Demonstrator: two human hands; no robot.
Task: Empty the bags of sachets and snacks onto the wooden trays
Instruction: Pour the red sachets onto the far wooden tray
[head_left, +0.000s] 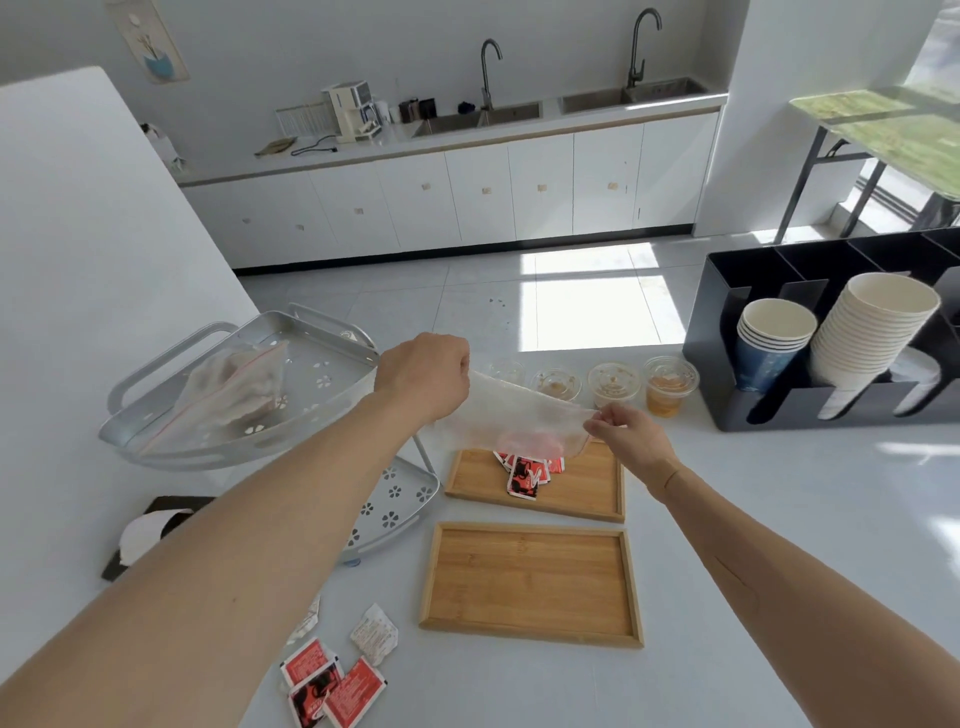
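Observation:
My left hand (423, 375) and my right hand (626, 431) each pinch an end of a clear plastic bag (511, 415), held stretched above the far wooden tray (587, 493). Red sachets (527, 473) lie in a small pile on that tray under the bag. The near wooden tray (530, 582) holds nothing. More red and white sachets (337, 670) lie loose on the white table near its front edge. A second clear zip bag (234, 389) with pale contents rests on the upper tier of a silver rack (130, 415).
A black organiser (727, 395) with stacked paper cups (872, 332) stands at the right. Several lidded plastic cups (667, 384) line the table's far edge behind the trays. A dark coaster with white paper (145, 535) lies at the left.

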